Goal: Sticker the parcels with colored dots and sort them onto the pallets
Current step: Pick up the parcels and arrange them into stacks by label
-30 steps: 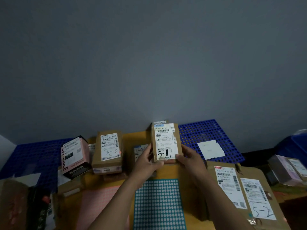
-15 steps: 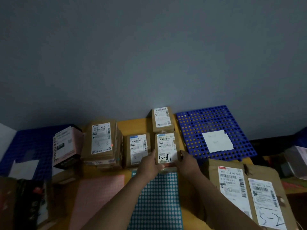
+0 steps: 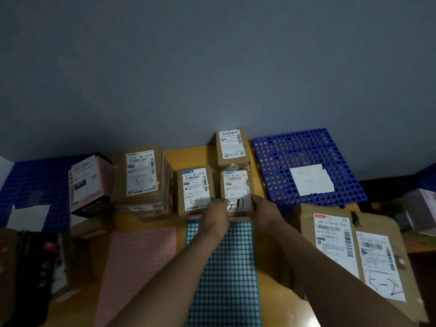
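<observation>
A small brown parcel (image 3: 236,187) with a white label lies flat on the wooden table (image 3: 188,156), just beyond the teal dot sheet (image 3: 226,267). My left hand (image 3: 215,214) grips its near left edge and my right hand (image 3: 265,212) grips its near right edge. A pink dot sheet (image 3: 139,263) lies left of the teal one. The blue pallet (image 3: 304,152) at the back right bears a white paper note (image 3: 311,179). Another blue pallet (image 3: 35,185) lies in the dark at the left.
Beside the held parcel sit a parcel marked 3-1 (image 3: 194,190), a taller stack (image 3: 141,182) and a pink box (image 3: 88,182). One more parcel (image 3: 231,146) lies behind. A large flat carton (image 3: 368,253) with two labels fills the near right. Dark items crowd the near left.
The parcel, held up and tilted toward me a second ago, has come down and away onto the table beside the 3-1 parcel. Both hands stay on its near edges.
</observation>
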